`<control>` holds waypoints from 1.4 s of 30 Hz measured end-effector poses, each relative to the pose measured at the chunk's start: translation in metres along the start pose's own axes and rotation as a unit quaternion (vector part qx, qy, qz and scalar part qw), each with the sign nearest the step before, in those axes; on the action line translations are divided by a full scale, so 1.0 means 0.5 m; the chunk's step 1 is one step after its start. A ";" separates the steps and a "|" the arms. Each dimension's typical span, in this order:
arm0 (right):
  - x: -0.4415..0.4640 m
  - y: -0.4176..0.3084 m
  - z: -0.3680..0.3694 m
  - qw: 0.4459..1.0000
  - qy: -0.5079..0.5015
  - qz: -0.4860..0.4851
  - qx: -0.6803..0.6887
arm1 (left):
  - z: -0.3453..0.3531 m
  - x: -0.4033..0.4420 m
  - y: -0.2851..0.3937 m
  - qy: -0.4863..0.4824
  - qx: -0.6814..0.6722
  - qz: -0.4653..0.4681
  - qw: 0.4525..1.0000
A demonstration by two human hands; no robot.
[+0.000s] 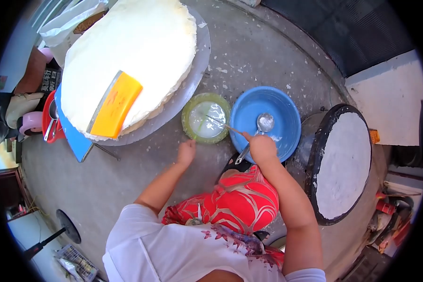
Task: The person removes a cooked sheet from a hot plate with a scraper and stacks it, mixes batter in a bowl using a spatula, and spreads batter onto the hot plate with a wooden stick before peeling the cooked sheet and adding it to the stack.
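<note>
My right hand is closed around a thin stick, whose far end reaches over a green bowl with cloudy whitish liquid in it. Below that bowl's near rim, my left hand is curled; whatever its fingers hold, if anything, is hidden. Beside the green bowl stands a blue basin. A metal ladle lies in the basin, its handle passing under my right hand over the near rim.
A round black-rimmed griddle with a pale surface stands at right. At upper left, a thick white stack of flat sheets on a round board carries an orange-handled scraper. A red container with metal spoons is farther left.
</note>
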State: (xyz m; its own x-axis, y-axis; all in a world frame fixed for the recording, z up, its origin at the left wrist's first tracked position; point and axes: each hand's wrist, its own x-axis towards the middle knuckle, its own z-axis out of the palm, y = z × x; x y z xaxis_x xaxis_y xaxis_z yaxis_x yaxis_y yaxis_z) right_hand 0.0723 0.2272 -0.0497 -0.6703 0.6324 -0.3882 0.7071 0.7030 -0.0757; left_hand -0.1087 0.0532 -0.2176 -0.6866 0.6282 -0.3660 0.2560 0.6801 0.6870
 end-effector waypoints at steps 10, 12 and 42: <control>-0.046 0.022 -0.042 0.998 0.040 0.025 0.030 | -0.007 0.052 -0.005 -0.004 0.070 -0.067 0.995; -0.077 0.027 -0.090 0.998 0.017 0.051 0.044 | -0.021 0.050 0.010 -0.004 0.109 -0.068 0.992; 0.002 0.025 0.039 0.994 -0.011 0.044 0.099 | 0.005 -0.064 0.007 -0.015 -0.043 -0.002 0.999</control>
State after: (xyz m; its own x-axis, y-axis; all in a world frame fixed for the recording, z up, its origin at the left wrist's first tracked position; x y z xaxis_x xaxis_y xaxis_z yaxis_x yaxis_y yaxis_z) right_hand 0.0851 0.2303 -0.0689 -0.6006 0.6796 -0.4213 0.7944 0.5667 -0.2185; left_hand -0.0840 0.0363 -0.2051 -0.6661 0.6372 -0.3877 0.1922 0.6489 0.7362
